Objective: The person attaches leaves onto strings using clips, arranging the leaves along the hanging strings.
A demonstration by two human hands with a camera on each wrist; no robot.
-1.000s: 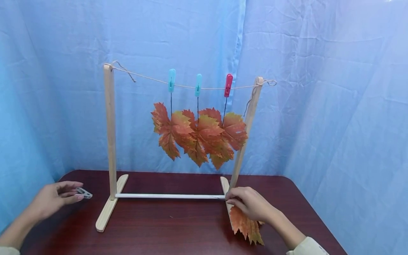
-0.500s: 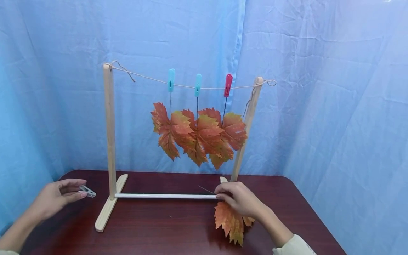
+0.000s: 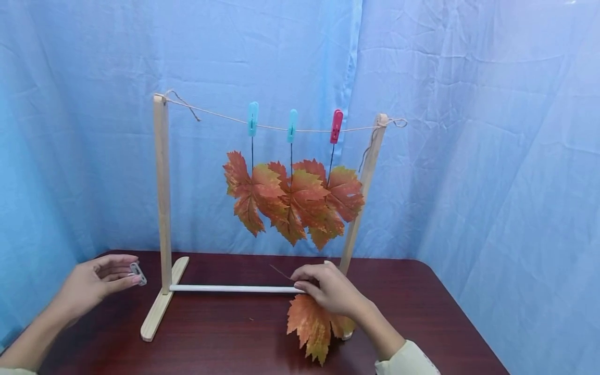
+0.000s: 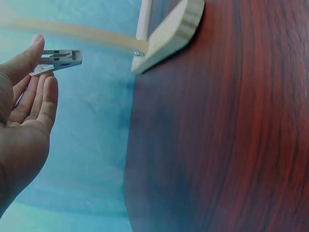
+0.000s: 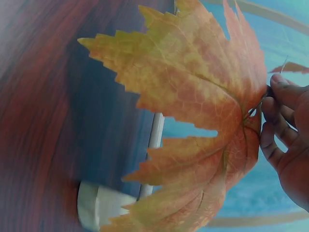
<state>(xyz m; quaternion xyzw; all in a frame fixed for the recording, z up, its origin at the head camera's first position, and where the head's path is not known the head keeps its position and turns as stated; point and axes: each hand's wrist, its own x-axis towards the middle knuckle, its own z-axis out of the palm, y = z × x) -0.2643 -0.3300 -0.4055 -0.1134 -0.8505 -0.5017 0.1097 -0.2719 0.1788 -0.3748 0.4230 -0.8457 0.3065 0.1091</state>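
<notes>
My left hand (image 3: 96,284) pinches a grey clothespin (image 3: 138,274) between thumb and fingers, left of the wooden stand's left post (image 3: 162,198). The left wrist view shows the clothespin (image 4: 60,59) lying across the fingertips, its nose pointing away from the palm. With thumb and fingers my right hand (image 3: 328,291) pinches the stem of an orange and yellow artificial leaf (image 3: 311,323). The leaf hangs below that hand, in front of the white crossbar (image 3: 234,288), and its thin stem sticks out to the upper left. In the right wrist view the leaf (image 5: 193,82) spreads wide beside the fingers.
Three similar leaves (image 3: 253,192) hang in a row from a string (image 3: 215,112) between the posts, under two light-blue clothespins (image 3: 292,125) and a red clothespin (image 3: 336,126). The stand's left foot (image 3: 159,317) rests on the dark red table (image 3: 211,344). Blue curtains (image 3: 117,156) surround it.
My right hand has moved left along the crossbar, carrying the leaf. The left hand has shifted slightly right and up, with the grey clothespin turned more upright.
</notes>
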